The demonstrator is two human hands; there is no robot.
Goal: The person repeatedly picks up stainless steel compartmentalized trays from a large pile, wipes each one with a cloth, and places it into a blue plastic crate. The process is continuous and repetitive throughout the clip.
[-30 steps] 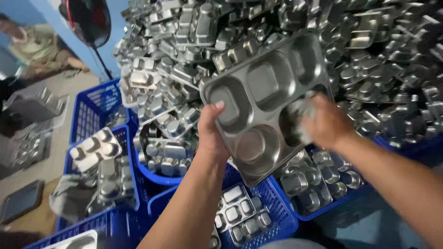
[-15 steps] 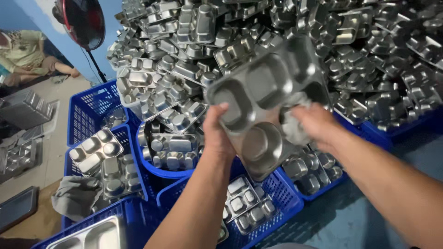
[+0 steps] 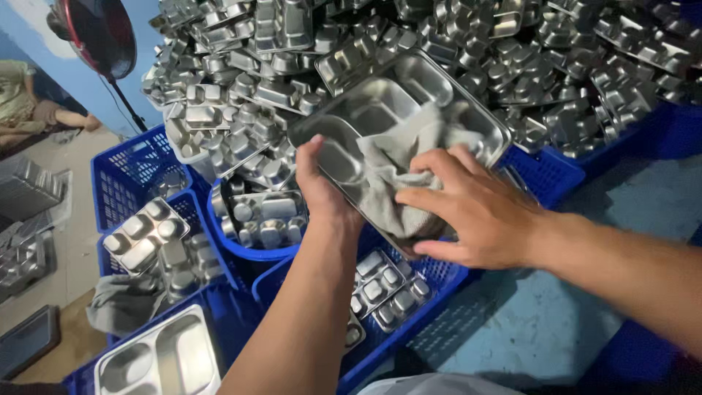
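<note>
Steel, compartmented and dull-shining, the tray [image 3: 409, 95] is held tilted above the blue crates [image 3: 409, 322], its near edge clamped by the left hand [image 3: 322, 194]. A grey cloth [image 3: 398, 172] is pressed into its wells by the right hand [image 3: 475, 208], fingers spread. Wiping appears under way; the unwiped far compartments would likely be reached next, with the grip kept firm.

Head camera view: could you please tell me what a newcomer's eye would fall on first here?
First, the huge heap of steel compartment trays filling the whole top of the view. In front of it, the left hand holds one tray tilted by its edge while the right hand presses a grey cloth into it. Below and to the left, blue plastic crates hold more trays.
</note>
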